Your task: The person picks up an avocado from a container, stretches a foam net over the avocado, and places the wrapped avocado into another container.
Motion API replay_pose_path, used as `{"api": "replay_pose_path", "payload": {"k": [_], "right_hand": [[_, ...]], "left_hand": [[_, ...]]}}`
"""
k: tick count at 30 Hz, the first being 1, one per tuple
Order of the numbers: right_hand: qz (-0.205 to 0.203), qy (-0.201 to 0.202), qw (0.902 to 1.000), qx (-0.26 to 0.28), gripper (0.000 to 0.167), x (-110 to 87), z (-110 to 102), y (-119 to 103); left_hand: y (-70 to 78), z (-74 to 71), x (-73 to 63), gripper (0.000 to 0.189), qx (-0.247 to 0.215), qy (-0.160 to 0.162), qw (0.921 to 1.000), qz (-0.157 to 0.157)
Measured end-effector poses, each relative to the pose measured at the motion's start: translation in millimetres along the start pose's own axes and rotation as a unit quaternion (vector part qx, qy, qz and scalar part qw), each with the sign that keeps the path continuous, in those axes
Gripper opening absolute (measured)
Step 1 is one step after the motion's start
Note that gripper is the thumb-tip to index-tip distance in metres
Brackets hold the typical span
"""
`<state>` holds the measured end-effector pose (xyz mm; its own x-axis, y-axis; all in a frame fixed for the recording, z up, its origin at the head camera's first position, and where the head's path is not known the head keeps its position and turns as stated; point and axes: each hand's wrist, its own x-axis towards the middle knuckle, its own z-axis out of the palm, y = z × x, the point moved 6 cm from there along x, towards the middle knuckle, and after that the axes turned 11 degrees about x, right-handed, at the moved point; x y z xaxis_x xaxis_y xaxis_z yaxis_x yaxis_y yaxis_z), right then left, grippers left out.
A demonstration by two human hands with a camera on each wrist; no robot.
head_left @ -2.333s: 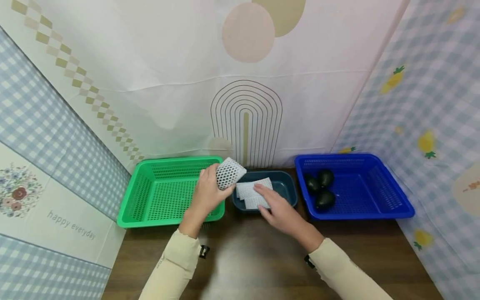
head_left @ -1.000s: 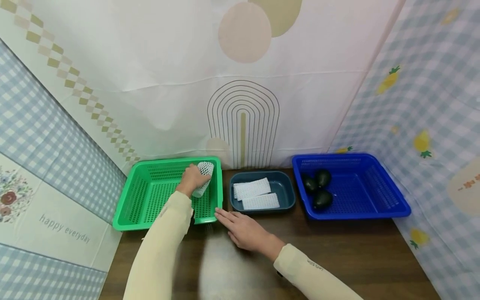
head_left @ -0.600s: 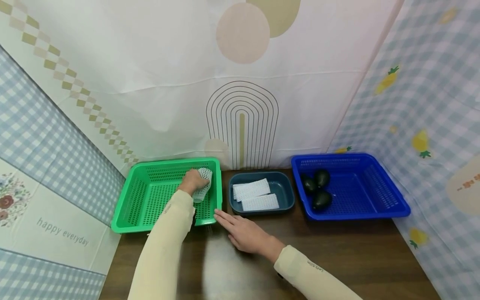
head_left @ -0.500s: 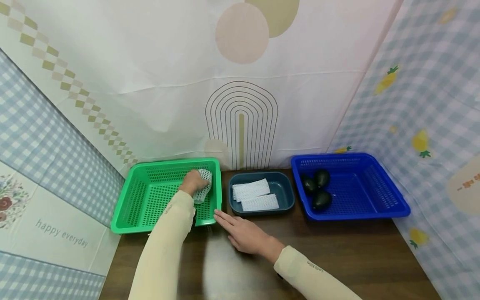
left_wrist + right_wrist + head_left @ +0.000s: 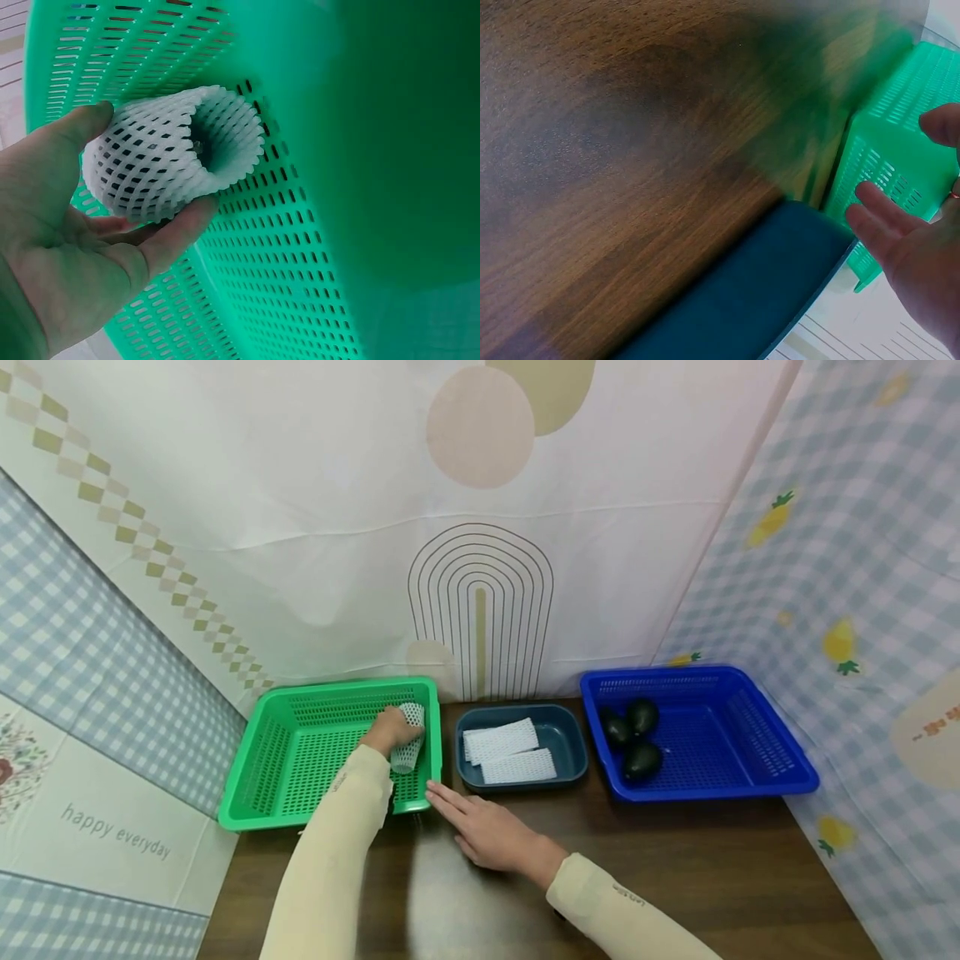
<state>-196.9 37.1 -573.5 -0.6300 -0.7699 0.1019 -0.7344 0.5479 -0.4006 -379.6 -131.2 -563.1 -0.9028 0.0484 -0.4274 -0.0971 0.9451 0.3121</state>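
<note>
My left hand [image 5: 390,731] grips a white foam net sleeve [image 5: 407,755] at the right side of the green basket [image 5: 311,768], low over its floor. In the left wrist view, thumb and fingers lie on opposite sides of the foam net. Something dark shows through its mesh and at its open mouth, like the avocados [image 5: 642,761] across the table. My right hand [image 5: 487,832] holds nothing; its fingers are straight, with the tips right at the green basket's front right corner.
Right of the green basket stands a dark teal basin [image 5: 573,747] with flat foam nets [image 5: 519,766] in it. Farther right, a blue basket [image 5: 738,752] holds three dark avocados at its left end. Patterned cloths [image 5: 337,585] surround the brown wooden table [image 5: 675,868].
The foam net went from above the teal basin into the green basket with my left hand, then lower there. My right hand left the basin's flat nets for the green basket's corner.
</note>
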Motion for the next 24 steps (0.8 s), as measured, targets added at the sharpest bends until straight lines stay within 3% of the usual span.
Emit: {"api": "replay_pose_path", "payload": {"k": [10, 15, 24], "right_hand": [[0.002, 0.006, 0.9996, 0.026, 0.089, 1.0, 4, 1], [-0.002, 0.006, 0.9995, 0.031, 0.09, 1.1, 4, 2], [0.013, 0.034, 0.9983, 0.046, 0.09, -12.1, -9, 2]], "left_hand": [[-0.3, -1.1, -5.1, 0.089, 0.027, -0.007, 0.9996, -0.006], [1.5, -2.9, -8.8, 0.091, 0.058, -0.008, 0.9982, 0.006], [13.4, -18.1, -29.2, 0.088, 0.123, 0.057, 0.9895, 0.051]]}}
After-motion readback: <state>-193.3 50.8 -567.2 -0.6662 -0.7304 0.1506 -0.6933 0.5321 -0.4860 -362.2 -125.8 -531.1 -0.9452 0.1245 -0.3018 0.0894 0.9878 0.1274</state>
